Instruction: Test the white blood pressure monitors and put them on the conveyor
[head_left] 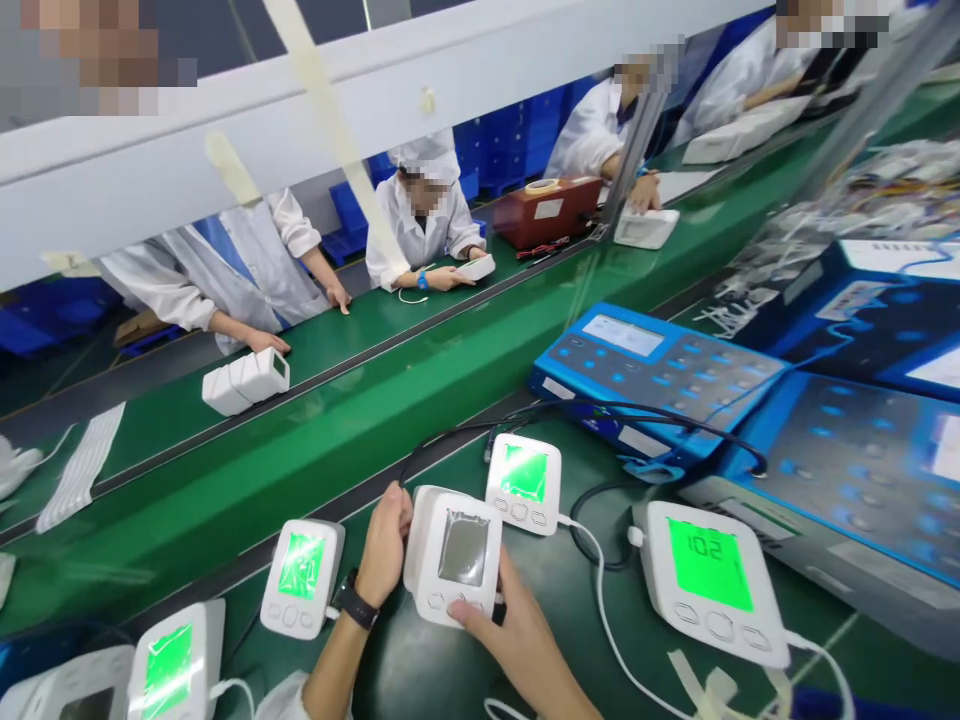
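Note:
A white blood pressure monitor (pixel 466 550) with a dark grey, unlit screen is tilted up in front of me. My right hand (pixel 521 630) grips its right side, the thumb lying on the buttons below the screen. Beside the monitor's left edge, my left hand (pixel 384 545), with a dark watch on the wrist, has its fingers curled around the end of a black tube (pixel 450 428); the fingertips are partly hidden. Just behind stands a monitor (pixel 523 484) with a lit green screen. Another lit monitor (pixel 302 578) is left of my left wrist.
At right, a larger-looking monitor (pixel 718 582) reads 10.2, near blue testers (pixel 652 365) with buttons. More monitors (pixel 176 660) stand at lower left. White cables cross the green bench. Beyond the green conveyor (pixel 337 440), co-workers in white coats handle white devices (pixel 246 382).

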